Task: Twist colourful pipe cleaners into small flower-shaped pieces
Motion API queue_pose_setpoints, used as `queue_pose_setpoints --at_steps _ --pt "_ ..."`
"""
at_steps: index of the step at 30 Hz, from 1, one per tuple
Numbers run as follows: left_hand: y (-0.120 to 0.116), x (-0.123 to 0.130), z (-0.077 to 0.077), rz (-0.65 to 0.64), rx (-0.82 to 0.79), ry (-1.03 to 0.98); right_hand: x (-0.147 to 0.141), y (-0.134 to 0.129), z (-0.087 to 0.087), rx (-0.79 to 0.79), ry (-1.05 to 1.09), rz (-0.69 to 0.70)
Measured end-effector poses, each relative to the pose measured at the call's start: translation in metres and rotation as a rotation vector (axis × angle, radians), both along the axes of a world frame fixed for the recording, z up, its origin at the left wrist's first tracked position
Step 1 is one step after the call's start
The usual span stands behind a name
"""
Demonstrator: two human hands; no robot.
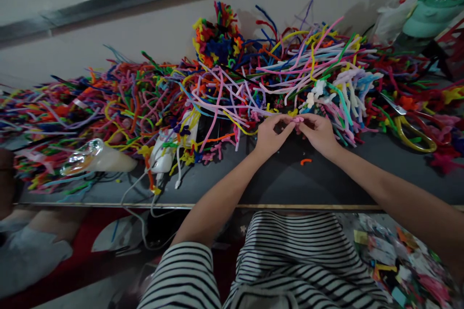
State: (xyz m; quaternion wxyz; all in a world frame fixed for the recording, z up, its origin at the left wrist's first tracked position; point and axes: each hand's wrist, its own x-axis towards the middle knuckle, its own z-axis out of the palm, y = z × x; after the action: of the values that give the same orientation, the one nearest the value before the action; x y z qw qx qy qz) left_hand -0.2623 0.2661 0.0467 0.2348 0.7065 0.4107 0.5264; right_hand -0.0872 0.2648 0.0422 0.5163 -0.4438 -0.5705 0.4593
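Observation:
Between my two hands is a small pink pipe-cleaner piece [297,119], bent into short loops. My left hand [273,134] pinches it from the left, thumb and forefinger pressed together. From the other side, my right hand [319,135] grips the same piece with thumb and fingertips. A short orange pipe-cleaner scrap [306,161] lies on the dark table [308,186] just below the hands. Behind them spreads a heap of pipe cleaners [224,91] in many colours. White and pale-blue bent pieces [319,94] rest close beyond my right hand.
Yellow-handled scissors [413,135] lie to the right. At left are a white power strip [162,154] with cables and a clear plastic bag [97,157]. A pipe-cleaner bunch [217,41] stands at the back. Another person's leg [47,224] shows at lower left; scraps [402,256] fill the lower right.

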Motion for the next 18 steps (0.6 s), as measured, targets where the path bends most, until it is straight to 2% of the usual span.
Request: queue_pose_setpoints --at_steps 2,4,10,13,18 --pt "-0.001 0.0 0.001 0.023 0.122 0.112 0.002 -0.001 -0.001 0.068 -0.083 -0.014" --pt "0.0 0.0 0.0 0.056 0.166 0.185 0.003 -0.002 0.0 0.127 -0.154 -0.03" --pt "0.0 -0.001 -0.001 0.075 0.114 0.214 0.003 -0.005 0.004 0.214 -0.282 -0.063" --pt "0.003 -0.002 -0.001 -0.012 -0.05 0.07 0.002 -0.003 0.002 0.148 -0.254 -0.037" --pt "0.012 -0.003 -0.008 -0.23 -0.467 -0.329 0.001 0.004 -0.004 -0.075 0.012 0.055"
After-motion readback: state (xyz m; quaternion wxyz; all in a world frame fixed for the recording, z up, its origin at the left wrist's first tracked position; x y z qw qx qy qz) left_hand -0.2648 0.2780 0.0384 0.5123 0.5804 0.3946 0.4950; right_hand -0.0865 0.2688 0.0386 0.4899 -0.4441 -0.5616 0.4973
